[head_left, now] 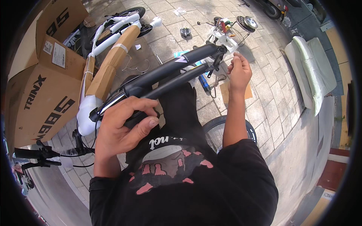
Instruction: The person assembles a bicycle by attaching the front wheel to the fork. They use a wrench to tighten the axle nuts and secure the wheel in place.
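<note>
A black bicycle frame [177, 69] lies across my lap, its tubes running from lower left to upper right. My left hand [122, 124] grips the frame near the head tube end, fingers wrapped around it. My right hand [238, 72] is closed beside the far end of the frame, pinching something small that I cannot make out, just below the white foam wrapping [226, 40] and the small parts clustered there. A black tyre [215, 126] shows under my right forearm.
A large brown cardboard box [41, 86] stands at the left. Cardboard and white foam wrapped bike parts [111, 56] lie beside it. Black handlebars [37, 154] sit at lower left. White cushions [311, 71] lie on the right. Small parts are scattered on the paved ground [264, 109].
</note>
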### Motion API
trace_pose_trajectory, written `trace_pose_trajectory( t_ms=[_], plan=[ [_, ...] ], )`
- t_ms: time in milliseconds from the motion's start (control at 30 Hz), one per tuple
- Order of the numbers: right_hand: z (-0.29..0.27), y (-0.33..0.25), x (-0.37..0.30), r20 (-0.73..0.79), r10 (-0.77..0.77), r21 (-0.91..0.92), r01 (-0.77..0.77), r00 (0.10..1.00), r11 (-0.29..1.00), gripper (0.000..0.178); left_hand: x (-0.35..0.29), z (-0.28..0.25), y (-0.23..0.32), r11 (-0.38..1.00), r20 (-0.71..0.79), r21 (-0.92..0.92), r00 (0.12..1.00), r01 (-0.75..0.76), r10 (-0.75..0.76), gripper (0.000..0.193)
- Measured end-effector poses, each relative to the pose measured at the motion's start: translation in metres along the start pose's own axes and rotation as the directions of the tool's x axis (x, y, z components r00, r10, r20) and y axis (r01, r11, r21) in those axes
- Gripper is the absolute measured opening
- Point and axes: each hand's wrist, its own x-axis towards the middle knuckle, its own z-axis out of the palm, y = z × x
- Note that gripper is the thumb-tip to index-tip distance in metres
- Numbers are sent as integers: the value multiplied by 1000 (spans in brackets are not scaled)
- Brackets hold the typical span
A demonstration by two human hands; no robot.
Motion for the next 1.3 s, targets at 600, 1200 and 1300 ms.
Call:
trace_pose_trajectory(
  t_ms=[600, 1200, 1300],
  plan=[
    [-16, 104, -35, 531, 264, 360, -497, 805, 790, 21, 217, 148, -70, 945, 332, 322, 930, 46, -159, 31],
    [-39, 170, 42, 666, 233, 470, -640, 709, 607, 55, 217, 192, -106, 859, 201, 468, 972, -208, 126, 23],
    [-32, 167, 23, 647, 257, 474, -642, 718, 602, 55, 218, 193, -107, 856, 201, 479, 973, -195, 110, 23]
  ],
)
